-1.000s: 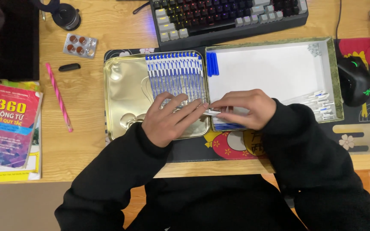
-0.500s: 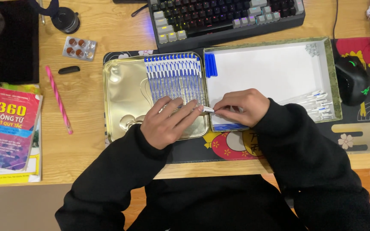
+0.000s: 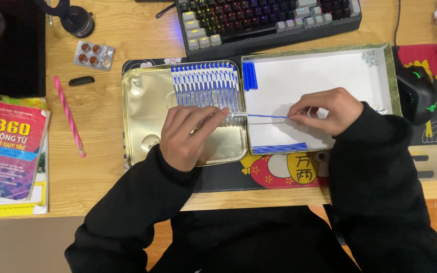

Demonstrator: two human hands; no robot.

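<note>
- Fingers (image 3: 213, 115) of our left hand (image 3: 185, 134) press closed on the clear barrel end of a ballpoint pen, just over the right edge of the gold tin tray (image 3: 142, 101).
- Our right hand (image 3: 324, 108) pinches the far end of the thin blue refill (image 3: 268, 116), which spans the gap from the tray into the white box lid (image 3: 330, 71), level and taut between the two hands.
- We see a neat row of blue-and-clear pen barrels (image 3: 206, 86) lying side by side in the tray above the left hand, a small stack of blue caps (image 3: 249, 76) in the lid's top-left corner, and a bundle of blue refills (image 3: 279, 148) along its lower edge.
- We judge the step goes best with the pull kept straight along the pen's axis, the left grip firm near the barrel's mouth, so the slender refill neither bends nor kinks.
- Around us on the table (image 3: 102, 177): a backlit keyboard (image 3: 269, 20), a black mouse (image 3: 416, 93), a pink pencil (image 3: 68, 115), a pill blister (image 3: 93, 54) and a red book (image 3: 8, 146).
</note>
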